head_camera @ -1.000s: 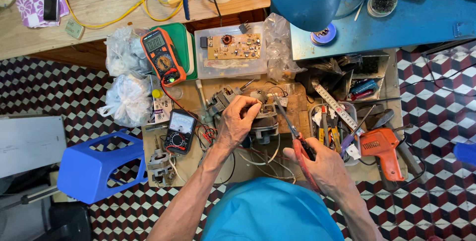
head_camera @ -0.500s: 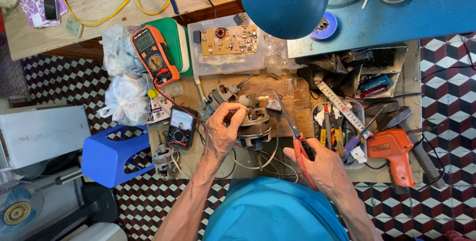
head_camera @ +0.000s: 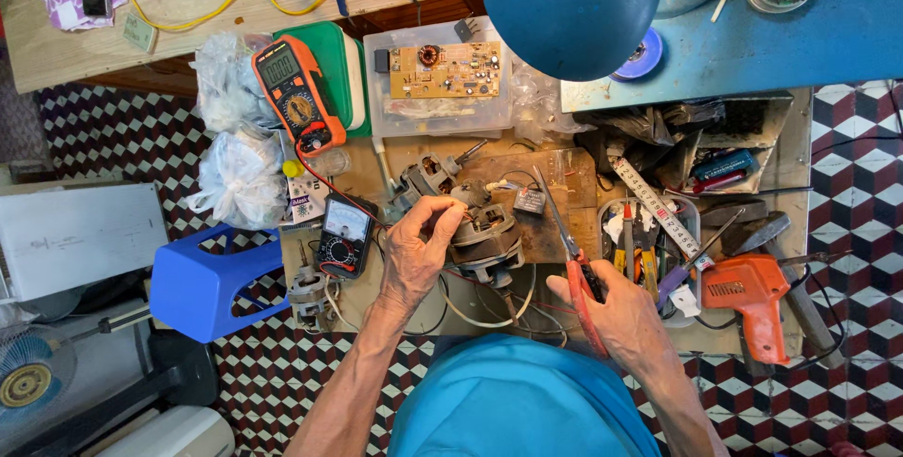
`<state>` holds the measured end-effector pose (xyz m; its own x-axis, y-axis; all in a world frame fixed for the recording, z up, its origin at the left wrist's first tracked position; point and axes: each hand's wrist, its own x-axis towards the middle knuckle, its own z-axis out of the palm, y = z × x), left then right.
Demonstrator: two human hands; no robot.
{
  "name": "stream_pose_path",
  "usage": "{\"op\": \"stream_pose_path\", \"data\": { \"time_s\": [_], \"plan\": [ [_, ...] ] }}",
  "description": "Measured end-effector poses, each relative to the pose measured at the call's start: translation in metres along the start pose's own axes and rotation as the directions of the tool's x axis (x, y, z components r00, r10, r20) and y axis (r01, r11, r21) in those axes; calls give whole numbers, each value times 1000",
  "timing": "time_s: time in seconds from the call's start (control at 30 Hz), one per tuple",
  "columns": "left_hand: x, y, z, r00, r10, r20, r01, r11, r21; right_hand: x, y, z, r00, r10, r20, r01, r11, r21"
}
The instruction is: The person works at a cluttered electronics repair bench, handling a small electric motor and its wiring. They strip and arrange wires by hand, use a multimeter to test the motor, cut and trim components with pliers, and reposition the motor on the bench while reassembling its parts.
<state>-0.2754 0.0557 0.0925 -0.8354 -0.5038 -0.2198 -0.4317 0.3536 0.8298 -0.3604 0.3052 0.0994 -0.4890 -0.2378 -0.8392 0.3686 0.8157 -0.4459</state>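
Left hand pinches, seemingly, a wire atop the round grey motor at frame centre; right hand grips red-handled long-nose pliers, poised beside it, needing a careful reach inward.

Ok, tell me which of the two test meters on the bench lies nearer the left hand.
The black needle-dial meter, just beside the left hand. The orange-cased digital meter lies farther up, on the green box.
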Motion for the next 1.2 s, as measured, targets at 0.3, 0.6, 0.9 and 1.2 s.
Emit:
{"op": "stream_pose_path", "data": {
  "time_s": [0.3,0.6,0.9,1.2],
  "plan": [
    [27,13,-38,972,26,234,-24,1000,-8,-2,-4,17,982,-141,-127,154,983,96],
    [25,1,-46,980,137,144,-119,985,-124,-18,-19,37,986,-55,-157,56,998,3],
    [11,7,-30,886,464,-8,-461,881,112,-31,-33,61,953,-192,-233,263,908,326],
    [26,-14,-31,846,510,155,-508,859,-58,-27,-46,64,915,-170,-366,314,870,381]
  ]
}}
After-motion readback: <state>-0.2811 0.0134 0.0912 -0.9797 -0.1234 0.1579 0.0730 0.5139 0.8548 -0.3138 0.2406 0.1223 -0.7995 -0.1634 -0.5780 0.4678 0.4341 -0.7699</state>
